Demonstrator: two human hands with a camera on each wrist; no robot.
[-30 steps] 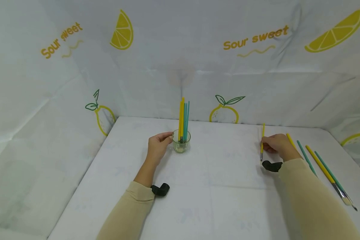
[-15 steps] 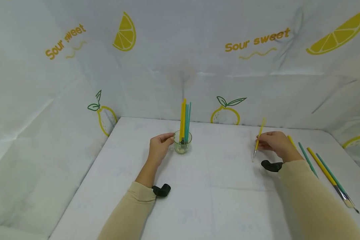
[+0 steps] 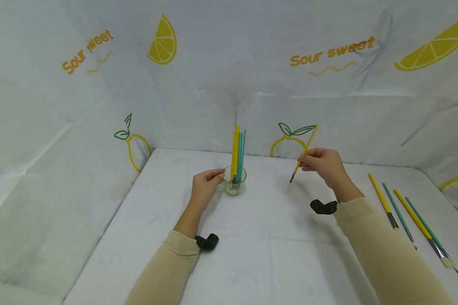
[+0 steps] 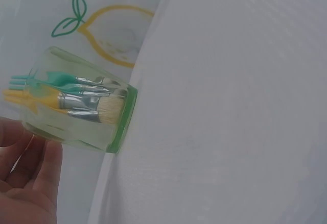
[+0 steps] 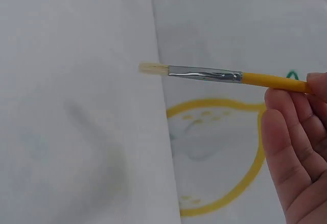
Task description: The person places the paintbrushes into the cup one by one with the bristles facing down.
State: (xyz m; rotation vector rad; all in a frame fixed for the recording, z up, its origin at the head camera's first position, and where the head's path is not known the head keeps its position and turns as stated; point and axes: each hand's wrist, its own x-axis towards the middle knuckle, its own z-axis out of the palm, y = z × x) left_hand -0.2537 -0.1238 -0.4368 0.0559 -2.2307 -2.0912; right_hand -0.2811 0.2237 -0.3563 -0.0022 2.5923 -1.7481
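My right hand (image 3: 324,163) pinches a yellow paintbrush (image 3: 306,149) by its handle, bristles pointing down and leftward over the table. Its pale bristles and silver ferrule (image 5: 204,74) show plainly in the right wrist view. On the left, my left hand (image 3: 206,186) holds the rim of a clear greenish glass cup (image 3: 233,189) between thumb and fingers. Upright in that cup stand several yellow and teal paintbrushes (image 3: 241,152), bristles at the bottom. Through the glass in the left wrist view, the cream bristles (image 4: 109,109) lie near the cup's green base (image 4: 125,119).
Several more brushes lie on the white-covered table (image 3: 233,258) at the right, among them a thick yellow brush (image 3: 381,197) and a teal brush (image 3: 398,214). A white lemon-print cloth (image 3: 229,63) hangs behind the table's back edge.
My right hand has lifted the yellow paintbrush and carried it leftward toward the cup, tilting it. The brushes its arm covered now show. My left hand stays at the cup.
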